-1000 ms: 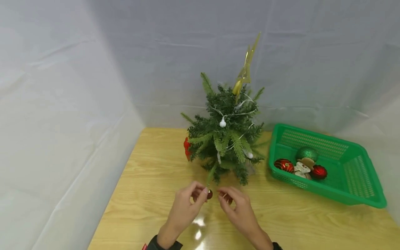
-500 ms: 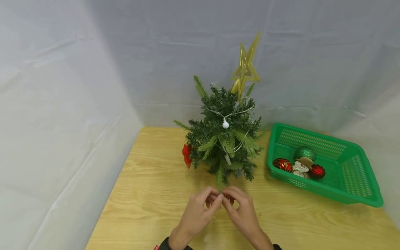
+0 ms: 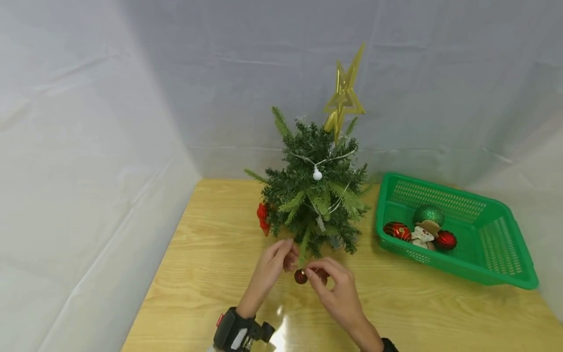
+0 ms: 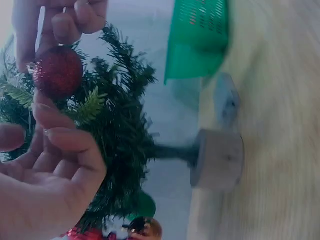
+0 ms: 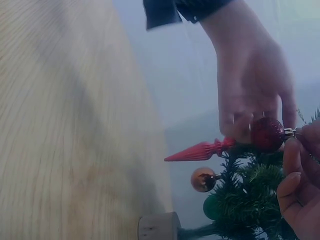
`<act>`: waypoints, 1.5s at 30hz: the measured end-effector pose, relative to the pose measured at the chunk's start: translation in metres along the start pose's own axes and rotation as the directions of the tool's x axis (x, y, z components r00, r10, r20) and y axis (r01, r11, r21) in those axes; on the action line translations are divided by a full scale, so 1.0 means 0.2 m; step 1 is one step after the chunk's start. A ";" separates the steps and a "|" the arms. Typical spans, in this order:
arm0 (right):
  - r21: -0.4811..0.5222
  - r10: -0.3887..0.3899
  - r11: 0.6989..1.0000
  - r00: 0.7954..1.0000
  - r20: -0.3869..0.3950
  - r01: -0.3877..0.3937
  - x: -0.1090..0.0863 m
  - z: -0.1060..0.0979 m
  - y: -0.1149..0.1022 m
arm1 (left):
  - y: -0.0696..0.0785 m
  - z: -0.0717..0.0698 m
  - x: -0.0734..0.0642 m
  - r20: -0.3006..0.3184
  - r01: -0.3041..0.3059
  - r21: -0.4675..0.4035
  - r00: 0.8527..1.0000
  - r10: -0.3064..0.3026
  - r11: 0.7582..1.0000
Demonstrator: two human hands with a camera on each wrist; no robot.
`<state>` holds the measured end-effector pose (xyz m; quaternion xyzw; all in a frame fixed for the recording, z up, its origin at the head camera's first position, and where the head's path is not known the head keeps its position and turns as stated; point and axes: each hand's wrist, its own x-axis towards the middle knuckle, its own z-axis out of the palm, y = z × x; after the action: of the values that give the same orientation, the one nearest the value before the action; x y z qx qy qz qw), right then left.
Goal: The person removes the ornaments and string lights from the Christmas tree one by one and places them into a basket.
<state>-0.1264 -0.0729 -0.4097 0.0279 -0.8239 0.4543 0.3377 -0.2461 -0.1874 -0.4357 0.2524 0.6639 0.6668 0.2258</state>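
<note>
Wearing a black strapped wrist device at the near edge of a pale wooden table. Holding the right hand nearly closed, with thumb and forefinger pinched at the metal cap of a small, round, dark-red glittery ball. Keeping the left hand just across from it, with loosely curled fingers and nothing to be seen in their grasp. Seen from the left wrist, close under the ball, but impossible to tell whether touching it.

Changed since half a second ago: drawn back with the left hand from a fingertip meeting at the light-green branch tip, and brought the ball into view. Leaving the fastening, by the look of it, to the right hand alone. Dangling the ball just below the branch tip, without showing whether looped round it; best judged as not yet let go.

Beyond, standing upright on a round grey-brown base: a small dark-green artificial tree, hung at its left with a red ridged spindle-shaped ornament and carrying a white round bulb. Off to the right, holding loose ornaments, a green perforated plastic basket. Rising above the tree, a gold openwork star. Hanging behind everything, a creased whitish cloth.
</note>
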 end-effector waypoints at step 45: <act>-0.388 -0.407 0.832 0.912 0.057 0.396 0.03 -0.02 0.01 | -0.02 0.09 0.06 -0.032 -0.117 0.074 0.992 0.119 0.990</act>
<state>-0.1294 -0.0661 -0.4068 0.1256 -0.8686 0.1999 0.4357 -0.2450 -0.1655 -0.4396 0.2870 0.6755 0.6590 0.1645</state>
